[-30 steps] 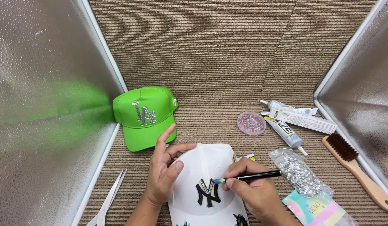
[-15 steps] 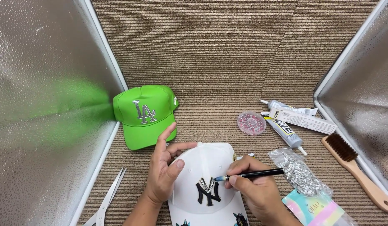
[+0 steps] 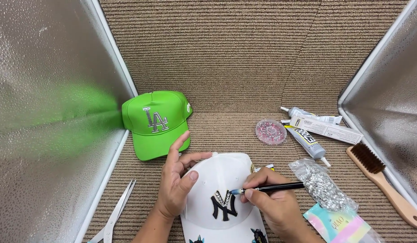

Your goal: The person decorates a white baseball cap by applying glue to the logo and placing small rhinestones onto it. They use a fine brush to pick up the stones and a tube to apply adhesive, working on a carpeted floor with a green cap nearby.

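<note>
A white fabric baseball cap (image 3: 222,189) lies crown-up on the ribbed brown mat, brim toward the lower edge, its front bearing a black embroidered emblem partly lined with small clear stones. A slim black pen-shaped picker tool (image 3: 273,187) lies nearly level above it, pale tip touching the emblem's upper edge.
</note>
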